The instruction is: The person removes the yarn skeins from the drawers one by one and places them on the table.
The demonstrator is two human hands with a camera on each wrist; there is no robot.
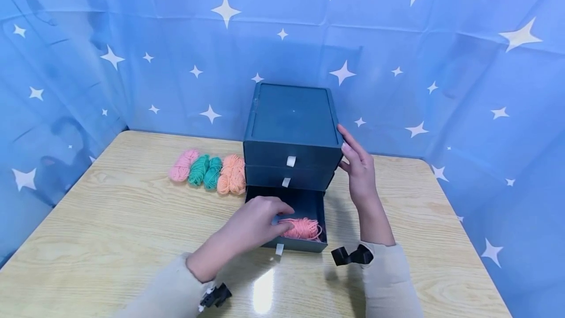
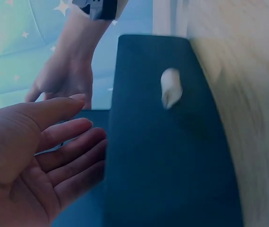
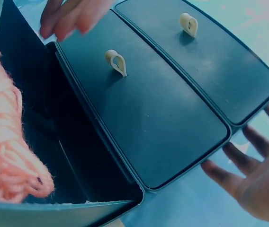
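Note:
A dark blue drawer box [image 1: 293,117] stands on the table, its bottom drawer [image 1: 293,245] pulled out. Inside that drawer lies a coral-pink yarn skein [image 1: 303,228], also visible in the right wrist view as a fuzzy bundle [image 3: 11,142]. Over the drawer's left side is my left hand [image 1: 260,220], thumb near the skein; in the left wrist view its fingers [image 2: 73,156] are loosely bent with nothing between them. My right hand [image 1: 359,166] touches the right side of the box with spread fingers [image 3: 255,163]. The two upper drawers are closed.
Left of the box, a row of yarn holds a pink skein [image 1: 184,165], green skeins [image 1: 206,171] and peach yarn [image 1: 231,174]. White pull tabs [image 1: 291,161] mark the drawer fronts. A blue star-patterned curtain [image 1: 282,28] hangs behind the wooden table [image 1: 110,220].

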